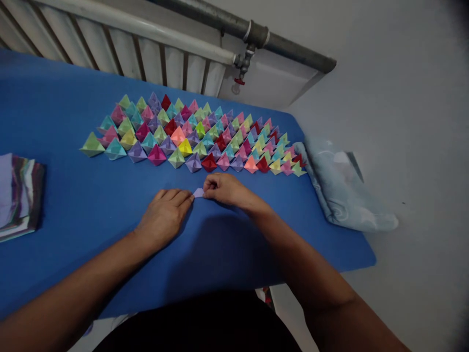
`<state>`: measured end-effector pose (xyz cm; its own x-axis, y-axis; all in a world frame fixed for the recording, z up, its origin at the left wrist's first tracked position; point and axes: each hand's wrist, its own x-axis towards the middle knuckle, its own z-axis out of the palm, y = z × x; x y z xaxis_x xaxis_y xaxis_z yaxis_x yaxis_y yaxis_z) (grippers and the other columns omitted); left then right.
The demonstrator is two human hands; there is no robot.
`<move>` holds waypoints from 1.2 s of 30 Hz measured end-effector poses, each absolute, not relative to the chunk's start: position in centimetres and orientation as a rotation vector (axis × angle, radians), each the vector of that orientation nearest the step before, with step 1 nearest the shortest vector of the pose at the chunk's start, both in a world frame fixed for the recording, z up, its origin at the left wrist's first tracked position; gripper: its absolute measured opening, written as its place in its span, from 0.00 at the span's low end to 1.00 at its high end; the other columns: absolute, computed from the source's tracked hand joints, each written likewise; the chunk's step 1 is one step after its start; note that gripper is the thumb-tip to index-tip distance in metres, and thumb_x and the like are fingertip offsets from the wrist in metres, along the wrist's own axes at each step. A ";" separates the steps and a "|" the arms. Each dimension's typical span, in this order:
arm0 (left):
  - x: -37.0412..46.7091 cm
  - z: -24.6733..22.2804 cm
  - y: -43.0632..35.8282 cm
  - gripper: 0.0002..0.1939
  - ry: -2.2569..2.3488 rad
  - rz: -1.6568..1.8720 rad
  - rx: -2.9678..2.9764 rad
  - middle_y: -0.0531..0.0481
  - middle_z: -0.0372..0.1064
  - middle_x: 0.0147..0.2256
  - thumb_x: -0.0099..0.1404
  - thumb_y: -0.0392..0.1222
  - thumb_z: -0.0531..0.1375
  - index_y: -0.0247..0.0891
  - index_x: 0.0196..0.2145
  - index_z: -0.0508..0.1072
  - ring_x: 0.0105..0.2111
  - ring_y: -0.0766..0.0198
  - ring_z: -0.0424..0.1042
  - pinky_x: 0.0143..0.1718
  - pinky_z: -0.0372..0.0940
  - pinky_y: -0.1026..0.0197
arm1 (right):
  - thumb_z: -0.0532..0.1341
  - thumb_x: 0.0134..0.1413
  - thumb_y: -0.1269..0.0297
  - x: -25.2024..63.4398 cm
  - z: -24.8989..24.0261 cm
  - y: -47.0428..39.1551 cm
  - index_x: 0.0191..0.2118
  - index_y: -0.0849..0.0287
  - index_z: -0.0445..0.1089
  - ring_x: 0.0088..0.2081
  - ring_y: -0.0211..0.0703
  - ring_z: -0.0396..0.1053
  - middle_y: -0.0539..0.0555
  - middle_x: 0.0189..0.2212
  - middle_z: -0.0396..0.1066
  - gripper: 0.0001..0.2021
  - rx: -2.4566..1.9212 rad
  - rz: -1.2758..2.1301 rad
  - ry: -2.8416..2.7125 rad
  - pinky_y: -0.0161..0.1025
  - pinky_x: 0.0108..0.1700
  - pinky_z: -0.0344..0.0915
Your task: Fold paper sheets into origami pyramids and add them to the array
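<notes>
A small folded piece of pale purple paper (198, 193) lies on the blue table surface (110, 195) between my two hands. My left hand (166, 215) rests palm down, its fingers together and their tips pressing on the paper's left end. At the right end, my right hand (223, 189) pinches the paper between thumb and curled fingers. Just beyond the hands stand rows of folded paper boats in many colours, among them a dark red one (209, 162) and a purple one (193, 163).
A stack of coloured paper (22, 195) sits at the left. A folded grey-green cloth (340, 190) lies at the table's right end, against the wall. Behind the table are a white radiator (154, 58) and a pipe with a red-handled valve (240, 81).
</notes>
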<state>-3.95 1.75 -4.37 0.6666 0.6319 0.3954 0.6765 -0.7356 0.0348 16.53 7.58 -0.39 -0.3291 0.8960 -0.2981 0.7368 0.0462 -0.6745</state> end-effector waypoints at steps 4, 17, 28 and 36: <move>-4.0 -4.3 1.9 0.18 -1.100 -0.591 -2.794 0.37 0.76 0.46 0.72 0.32 0.48 0.30 0.48 0.76 0.41 0.49 0.72 0.37 0.64 0.49 | 0.64 0.45 0.77 17.4 -1.0 7.7 0.28 0.60 0.69 0.27 0.33 0.63 0.44 0.24 0.65 0.07 -1.662 1.266 -2.003 0.32 0.31 0.56; -4.1 -4.8 2.2 0.14 -1.302 -0.849 -2.837 0.39 0.75 0.47 0.71 0.36 0.51 0.34 0.46 0.75 0.44 0.50 0.73 0.42 0.66 0.47 | 0.62 0.45 0.78 17.7 -1.5 6.1 0.34 0.59 0.70 0.30 0.33 0.63 0.46 0.30 0.67 0.09 -1.476 1.120 -1.945 0.32 0.35 0.59; -2.8 -3.2 3.7 0.09 -1.806 -1.305 -2.870 0.48 0.73 0.37 0.66 0.44 0.58 0.39 0.39 0.75 0.37 0.60 0.74 0.39 0.69 0.59 | 0.61 0.53 0.74 18.7 -3.0 5.1 0.34 0.58 0.71 0.30 0.34 0.63 0.46 0.29 0.66 0.04 -1.285 1.009 -1.908 0.33 0.35 0.59; -1.9 -3.4 4.5 0.07 -1.725 -1.297 -3.043 0.51 0.74 0.31 0.65 0.45 0.61 0.40 0.36 0.76 0.32 0.62 0.73 0.34 0.67 0.61 | 0.64 0.59 0.67 18.1 -3.4 4.8 0.36 0.56 0.73 0.36 0.39 0.67 0.49 0.32 0.73 0.01 -1.275 0.747 -2.168 0.37 0.43 0.58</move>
<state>-1.87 4.45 -3.39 0.3868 0.8840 0.2625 0.4977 -0.4398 0.7476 18.09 4.76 -3.37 -0.4274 0.8915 0.1506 0.6097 0.4072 -0.6801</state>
